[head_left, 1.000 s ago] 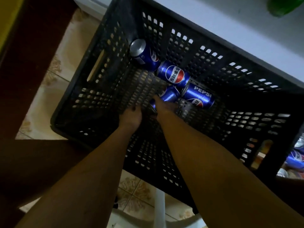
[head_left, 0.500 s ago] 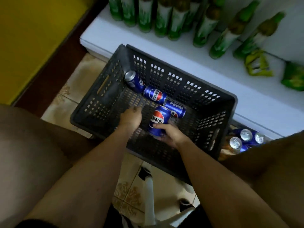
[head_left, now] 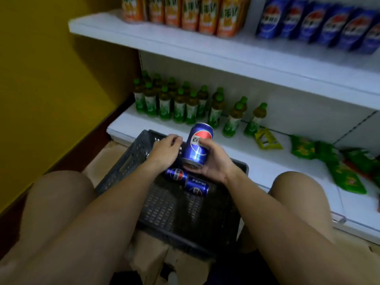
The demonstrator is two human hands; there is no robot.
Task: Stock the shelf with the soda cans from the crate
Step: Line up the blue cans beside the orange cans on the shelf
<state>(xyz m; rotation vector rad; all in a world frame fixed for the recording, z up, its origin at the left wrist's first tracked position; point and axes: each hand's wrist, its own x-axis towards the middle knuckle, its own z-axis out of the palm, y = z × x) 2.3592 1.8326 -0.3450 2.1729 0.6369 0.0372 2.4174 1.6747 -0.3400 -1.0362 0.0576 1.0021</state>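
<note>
My right hand (head_left: 213, 161) is shut on a blue Pepsi can (head_left: 197, 145), held tilted above the black plastic crate (head_left: 164, 210). Just left of the can hovers my left hand (head_left: 165, 151), fingers curled and nothing visible in it. Two more blue cans lie on their sides on the crate floor: one (head_left: 176, 174) under my hands, the other (head_left: 196, 188) beside it. The crate stands on the floor against the white bottom shelf (head_left: 265, 171).
Green-capped bottles (head_left: 181, 103) stand at the back of the bottom shelf, and green snack packets (head_left: 345, 173) lie at its right. The upper shelf (head_left: 205, 50) carries orange bottles and blue Pepsi bottles (head_left: 320, 23). A yellow wall is on the left. My bare knees flank the crate.
My right hand took a can from the crate floor and lifted it above the crate. My left hand rose too. The view tilted up, showing the shelves.
</note>
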